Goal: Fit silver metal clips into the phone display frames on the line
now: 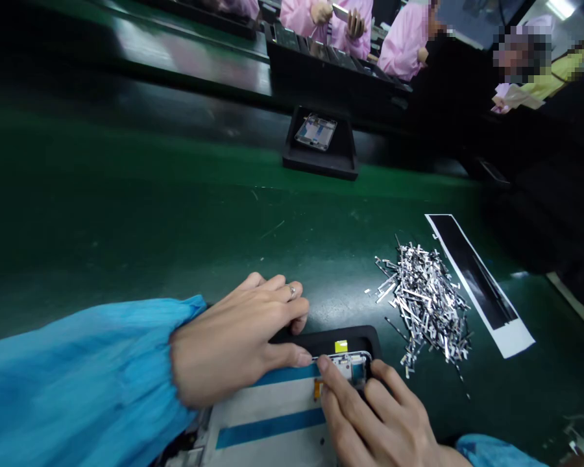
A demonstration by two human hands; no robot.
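Note:
In front of me lies a device frame (267, 412) with a pale metal face, blue strips and small electronic parts, like an opened phone or tablet. It rests in a black tray (360, 334). My left hand (243, 331) reaches over the tray's far side, fingers loosely bent, with the thumb stretched onto the frame's top edge. Close by, my right hand (374, 408) has its index fingertip on that same edge and its thumb tucked below. Whatever lies between those two fingers is hidden. A yellow tab (341, 346) sticks out above the edge.
Right of the tray is a pile of small silver and black strips (431, 301). Beyond it lies a black sheet with white borders (477, 272). Farther back, another black tray (321, 165) holds a similar device frame (316, 131). People in pink work across the green table (175, 227).

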